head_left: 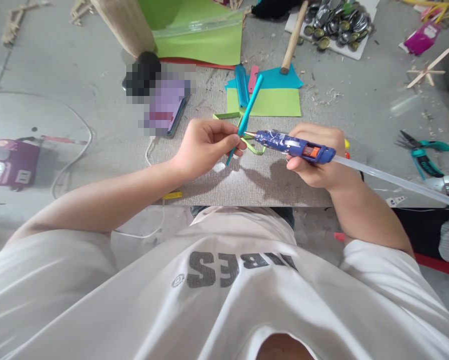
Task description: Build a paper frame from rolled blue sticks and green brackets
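My left hand pinches a teal paper strip that rises tilted toward the far side of the grey mat. My right hand grips a blue glue gun with a clear glue stick trailing out to the right. The gun's nozzle touches the teal strip close to my left fingers. Folded light-green paper strips lie on the mat just under the nozzle.
Green and teal paper sheets, a blue tube and a wooden hammer handle lie beyond. Bottle caps sit at the back right, teal pliers at right, a phone at left, a purple box at far left.
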{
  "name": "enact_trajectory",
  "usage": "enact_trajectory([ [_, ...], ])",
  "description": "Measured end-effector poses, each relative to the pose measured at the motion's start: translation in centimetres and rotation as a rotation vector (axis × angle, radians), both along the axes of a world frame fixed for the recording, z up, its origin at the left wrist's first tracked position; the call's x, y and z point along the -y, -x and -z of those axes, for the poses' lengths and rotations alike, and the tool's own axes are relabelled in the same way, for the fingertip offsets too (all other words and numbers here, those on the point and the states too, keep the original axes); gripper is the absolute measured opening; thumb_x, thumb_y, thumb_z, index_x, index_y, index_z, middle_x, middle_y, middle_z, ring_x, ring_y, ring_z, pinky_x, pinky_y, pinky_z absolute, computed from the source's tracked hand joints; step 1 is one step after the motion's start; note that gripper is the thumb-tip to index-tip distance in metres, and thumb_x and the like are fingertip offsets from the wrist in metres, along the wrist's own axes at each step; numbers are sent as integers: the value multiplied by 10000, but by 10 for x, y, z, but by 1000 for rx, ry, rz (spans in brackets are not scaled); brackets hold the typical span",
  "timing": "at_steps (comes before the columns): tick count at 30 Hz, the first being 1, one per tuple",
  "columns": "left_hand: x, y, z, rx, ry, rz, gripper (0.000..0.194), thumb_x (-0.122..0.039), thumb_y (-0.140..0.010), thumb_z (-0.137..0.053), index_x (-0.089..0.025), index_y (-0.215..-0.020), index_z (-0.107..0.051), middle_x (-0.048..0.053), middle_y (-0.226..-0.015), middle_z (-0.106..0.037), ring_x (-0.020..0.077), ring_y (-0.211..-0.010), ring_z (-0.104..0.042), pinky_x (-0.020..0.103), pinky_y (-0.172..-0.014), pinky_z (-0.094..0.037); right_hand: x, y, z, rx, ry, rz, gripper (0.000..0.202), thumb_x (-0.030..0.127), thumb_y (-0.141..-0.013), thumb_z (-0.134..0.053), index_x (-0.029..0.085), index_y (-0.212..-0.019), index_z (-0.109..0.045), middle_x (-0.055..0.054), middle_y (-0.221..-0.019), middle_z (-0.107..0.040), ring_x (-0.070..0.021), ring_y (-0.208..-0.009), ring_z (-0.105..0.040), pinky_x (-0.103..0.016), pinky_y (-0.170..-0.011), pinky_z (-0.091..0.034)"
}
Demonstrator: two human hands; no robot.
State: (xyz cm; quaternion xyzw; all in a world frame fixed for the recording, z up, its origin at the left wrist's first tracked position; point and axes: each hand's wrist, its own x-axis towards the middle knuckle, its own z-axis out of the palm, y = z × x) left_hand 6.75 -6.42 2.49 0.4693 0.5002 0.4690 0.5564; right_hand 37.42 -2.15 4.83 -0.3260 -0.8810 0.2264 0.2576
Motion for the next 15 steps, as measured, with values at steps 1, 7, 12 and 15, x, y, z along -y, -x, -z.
enact_trajectory([
  [1,0,0,0,-3,-6,0,135,-68,-1009,-899,-164,-929,-849,58,-876,-887,255,-866,-936,341,-825,-785,0,0,0,1,-3,0,878,1133,-1070,-519,299,-850,-683,-94,-859,-696,-291,-796,-684,-468,-760,-548],
  [7,0,1,1,-39,-52,22,101,-121,-1009,-899,-159,-933,-846,52,-882,-899,240,-852,-934,310,-788,-795,-1,0,2,-10,-34,-17,852,1096,-1099,-539,294,-827,-630,-80,-842,-676,-264,-751,-644,-455,-729,-513],
  [12,-2,3,3,0,5,38,101,-158,-1016,-924,-152,-984,-828,67,-897,-895,302,-978,-974,365,-840,-832,-2,0,3,-30,-26,-30,824,1070,-1103,-588,294,-832,-636,-75,-853,-678,-261,-748,-631,-451,-717,-491],
  [15,-2,2,3,25,24,46,95,-140,-1023,-917,-147,-988,-829,59,-892,-894,306,-977,-978,375,-851,-838,-2,1,2,-66,-46,-59,790,1019,-1127,-630,286,-833,-633,-74,-859,-692,-250,-735,-623,-444,-701,-464],
])
